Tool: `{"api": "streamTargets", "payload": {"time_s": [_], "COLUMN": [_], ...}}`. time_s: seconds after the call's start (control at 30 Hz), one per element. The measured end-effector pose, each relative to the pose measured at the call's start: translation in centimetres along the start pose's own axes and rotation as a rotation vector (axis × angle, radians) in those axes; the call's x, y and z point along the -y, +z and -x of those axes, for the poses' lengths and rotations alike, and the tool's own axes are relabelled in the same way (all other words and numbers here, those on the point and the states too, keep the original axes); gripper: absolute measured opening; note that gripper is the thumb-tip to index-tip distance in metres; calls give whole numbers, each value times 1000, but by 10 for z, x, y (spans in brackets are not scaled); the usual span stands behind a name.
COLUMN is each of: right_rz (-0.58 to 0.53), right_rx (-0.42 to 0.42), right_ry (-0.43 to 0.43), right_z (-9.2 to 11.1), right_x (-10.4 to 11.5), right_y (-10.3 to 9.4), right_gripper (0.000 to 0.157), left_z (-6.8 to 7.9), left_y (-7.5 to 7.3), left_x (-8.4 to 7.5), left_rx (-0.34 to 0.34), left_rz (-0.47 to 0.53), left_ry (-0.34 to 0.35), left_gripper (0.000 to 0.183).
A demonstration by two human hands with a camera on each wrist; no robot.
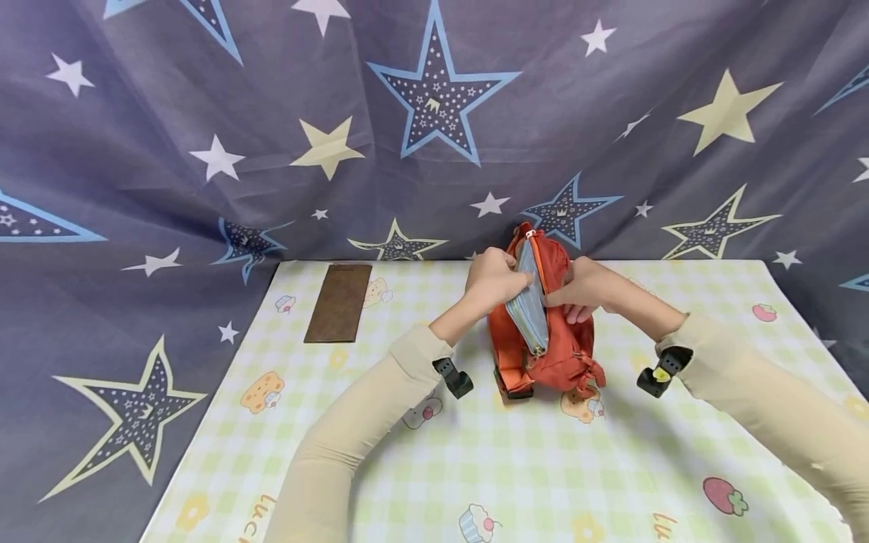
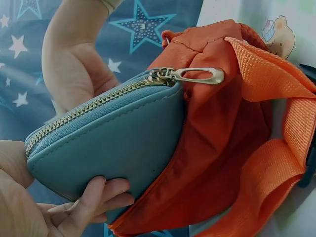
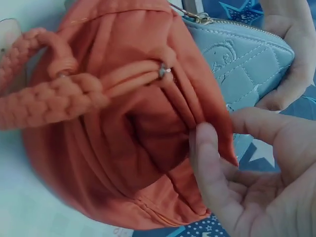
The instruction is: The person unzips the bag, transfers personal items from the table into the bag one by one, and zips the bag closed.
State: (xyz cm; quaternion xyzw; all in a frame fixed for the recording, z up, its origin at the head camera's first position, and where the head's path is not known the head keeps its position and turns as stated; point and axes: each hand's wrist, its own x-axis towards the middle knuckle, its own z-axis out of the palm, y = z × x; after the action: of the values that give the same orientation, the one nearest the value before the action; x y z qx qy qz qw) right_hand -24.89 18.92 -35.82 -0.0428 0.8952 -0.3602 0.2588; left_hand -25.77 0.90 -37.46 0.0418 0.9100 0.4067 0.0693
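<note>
A light blue zip wallet sits partly inside the opening of a red-orange fabric bag. My left hand grips the wallet's outer end, thumb on one face and fingers on the other. In the left wrist view the wallet's gold zip is closed, its metal pull lying against the bag. On the other side my right hand pinches the edge of the bag's opening between thumb and fingers, as the right wrist view shows. Quilted stitching covers the wallet there. The wallet's inner end is hidden in the bag.
A flat brown rectangular case lies at the table's back left. The bag's orange strap and black buckle hang toward the table's front. Behind the checked tablecloth hangs a dark star-patterned curtain. The bag's braided handle loops outward.
</note>
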Motion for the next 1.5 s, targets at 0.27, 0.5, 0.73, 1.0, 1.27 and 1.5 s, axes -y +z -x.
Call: {"api": "streamTargets", "payload": {"time_s": [0.27, 0.5, 0.73, 1.0, 1.27, 1.5], "right_rz": [-8, -42, -165, -225, -241, -280], "right_rx": [-2, 64, 141, 158, 172, 150], "right_ry": [-45, -94, -86, -34, 1, -10], "right_z": [-3, -2, 1, 1, 2, -2], "right_x": [-9, -7, -11, -17, -13, -19], "right_y": [4, 8, 0, -7, -3, -5], "right_gripper": [23, 35, 37, 37, 28, 32], "left_z": [-6, -12, -15, -10, -16, -18], "left_y": [2, 13, 11, -17, -18, -14], "left_x": [3, 1, 8, 10, 7, 8], "left_rx": [26, -49, 8, 375, 370, 384], "left_rz": [-76, -75, 61, 308, 509, 557], "left_ry": [68, -3, -56, -102, -210, -257], "left_gripper": [51, 47, 46, 41, 12, 19]}}
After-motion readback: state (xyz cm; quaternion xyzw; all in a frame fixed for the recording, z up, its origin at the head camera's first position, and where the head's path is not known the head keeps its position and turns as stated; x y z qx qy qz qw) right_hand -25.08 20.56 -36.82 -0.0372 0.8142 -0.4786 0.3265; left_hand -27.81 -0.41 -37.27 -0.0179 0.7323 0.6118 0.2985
